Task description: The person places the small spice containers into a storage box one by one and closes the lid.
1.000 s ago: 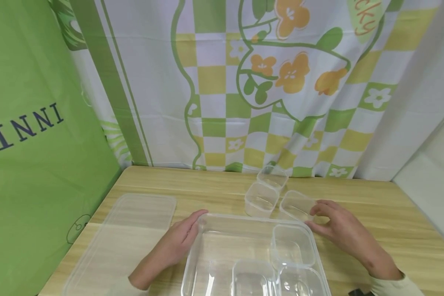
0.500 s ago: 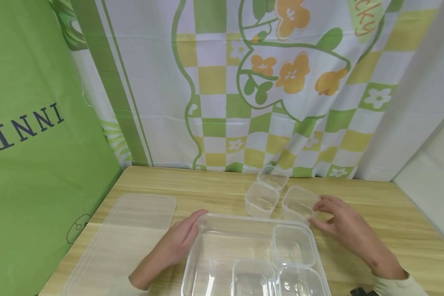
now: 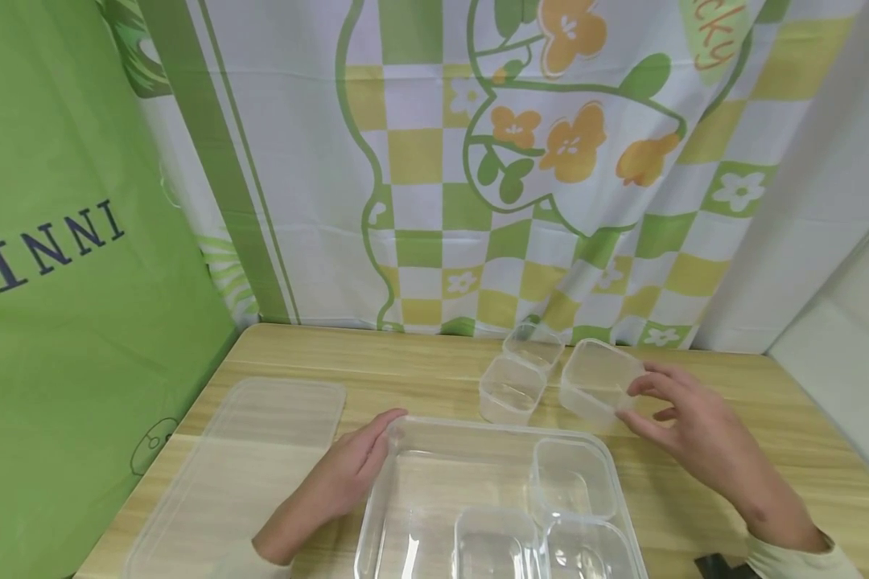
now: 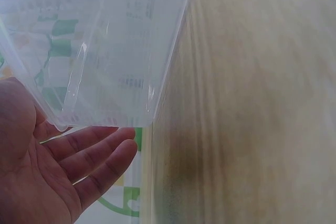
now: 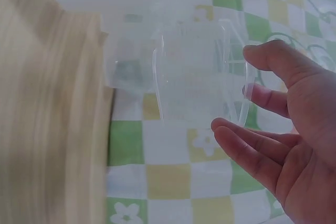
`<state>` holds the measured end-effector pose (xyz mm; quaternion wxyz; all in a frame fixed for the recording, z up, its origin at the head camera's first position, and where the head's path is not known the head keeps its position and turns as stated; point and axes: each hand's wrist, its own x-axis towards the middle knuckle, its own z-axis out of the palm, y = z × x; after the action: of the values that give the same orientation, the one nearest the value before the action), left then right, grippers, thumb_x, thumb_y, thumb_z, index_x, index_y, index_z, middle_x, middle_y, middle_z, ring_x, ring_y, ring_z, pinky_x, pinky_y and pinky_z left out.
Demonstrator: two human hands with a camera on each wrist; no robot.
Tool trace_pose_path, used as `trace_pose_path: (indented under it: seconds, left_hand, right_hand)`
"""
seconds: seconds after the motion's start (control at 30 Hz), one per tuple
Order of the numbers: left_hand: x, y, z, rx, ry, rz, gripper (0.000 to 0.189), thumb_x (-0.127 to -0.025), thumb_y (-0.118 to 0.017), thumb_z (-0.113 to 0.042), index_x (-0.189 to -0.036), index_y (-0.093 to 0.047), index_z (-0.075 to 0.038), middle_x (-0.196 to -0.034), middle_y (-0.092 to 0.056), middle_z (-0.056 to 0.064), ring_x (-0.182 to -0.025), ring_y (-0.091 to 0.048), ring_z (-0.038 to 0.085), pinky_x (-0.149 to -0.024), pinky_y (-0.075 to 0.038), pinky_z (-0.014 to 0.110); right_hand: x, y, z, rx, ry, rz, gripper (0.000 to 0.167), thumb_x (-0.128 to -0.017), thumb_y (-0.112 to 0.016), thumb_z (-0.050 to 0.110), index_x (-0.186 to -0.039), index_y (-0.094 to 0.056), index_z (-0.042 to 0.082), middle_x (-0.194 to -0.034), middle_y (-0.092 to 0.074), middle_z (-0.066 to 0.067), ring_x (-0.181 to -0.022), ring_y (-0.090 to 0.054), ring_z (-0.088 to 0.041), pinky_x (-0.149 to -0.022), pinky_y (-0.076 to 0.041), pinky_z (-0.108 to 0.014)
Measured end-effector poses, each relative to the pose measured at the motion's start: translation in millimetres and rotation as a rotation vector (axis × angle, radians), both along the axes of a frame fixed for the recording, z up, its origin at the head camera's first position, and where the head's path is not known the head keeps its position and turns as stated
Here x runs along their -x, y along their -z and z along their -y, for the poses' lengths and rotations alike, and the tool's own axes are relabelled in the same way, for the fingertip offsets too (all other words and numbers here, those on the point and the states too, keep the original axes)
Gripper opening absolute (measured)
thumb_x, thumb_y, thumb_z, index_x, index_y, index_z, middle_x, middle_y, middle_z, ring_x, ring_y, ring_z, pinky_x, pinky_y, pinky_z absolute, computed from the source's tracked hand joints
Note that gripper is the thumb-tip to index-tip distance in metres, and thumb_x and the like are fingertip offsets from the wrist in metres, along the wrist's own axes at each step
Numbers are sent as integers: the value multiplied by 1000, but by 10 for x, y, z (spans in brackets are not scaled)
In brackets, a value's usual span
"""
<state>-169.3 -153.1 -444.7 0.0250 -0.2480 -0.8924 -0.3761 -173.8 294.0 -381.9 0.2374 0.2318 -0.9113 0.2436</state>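
Note:
My right hand (image 3: 698, 438) pinches a small clear plastic container (image 3: 597, 382) by its right side. In the right wrist view thumb and fingers meet the rim of this container (image 5: 194, 77). My left hand (image 3: 351, 462) lies against the far left corner of a large clear plastic box (image 3: 471, 424), its fingers stretched out along the corner in the left wrist view. Inside the large box stand a small container (image 3: 575, 482) at the far right, another (image 3: 496, 539) near the front, and a third (image 3: 590, 555) at the front right.
Two more small containers, one nearer (image 3: 510, 394) and one farther (image 3: 534, 347), stand behind the large box. A flat clear lid (image 3: 253, 458) lies on the wooden table (image 3: 717, 386) at the left. A patterned curtain (image 3: 471, 201) hangs along the back edge.
My right hand has moved right and away from me with the small container, which now sits higher and farther from the large box. The left hand has not moved.

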Motion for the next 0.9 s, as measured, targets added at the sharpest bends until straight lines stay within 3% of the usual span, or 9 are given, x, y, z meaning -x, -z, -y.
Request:
trace_pose_path:
  seconds: [0.1, 0.27, 0.47, 0.67, 0.9]
  left_hand:
    - [2, 5, -1, 5, -6, 6, 42, -113, -35, -18, -152, -49, -9, -55, -29, -17, -45, -25, -1, -73, -50, 34]
    - [3, 10, -6, 10, -19, 30, 43, -113, -34, -18, -153, -47, -10, -55, -27, -18, -45, -23, -2, -86, -50, 39]
    - [-3, 6, -4, 9, -20, 29, 43, -113, -34, -18, -153, -48, -10, -55, -26, -18, -46, -23, -2, -88, -50, 40]
    - [-5, -1, 3, 8, -9, 5, 42, -114, -34, -19, -152, -49, -9, -56, -27, -17, -47, -25, -2, -83, -51, 38]
    - [-3, 0, 1, 8, -7, -3, 42, -113, -35, -19, -152, -50, -10, -56, -28, -17, -47, -25, -1, -81, -50, 37]
  right_hand:
    - [-36, -53, 18, -15, 10, -13, 33, -77, -89, 6, -100, -68, 13, -129, -59, -27, -70, -71, -27, -59, -60, -31]
    - [-82, -132, 57, -24, -3, -54, 37, -74, -90, 4, -100, -67, 17, -132, -60, -23, -70, -71, -25, -61, -58, -25]
    - [-160, -222, 138, -9, -37, -98, 42, -70, -91, 1, -101, -69, 18, -136, -60, -19, -72, -71, -23, -65, -53, -12]
    - [-258, -291, 259, -25, -39, -119, 44, -69, -92, 5, -101, -68, 22, -135, -61, -14, -69, -71, -18, -62, -53, -15]
    - [-373, -328, 409, -63, -64, -113, 41, -72, -91, 11, -102, -67, 24, -139, -60, -11, -72, -70, -15, -59, -56, -28]
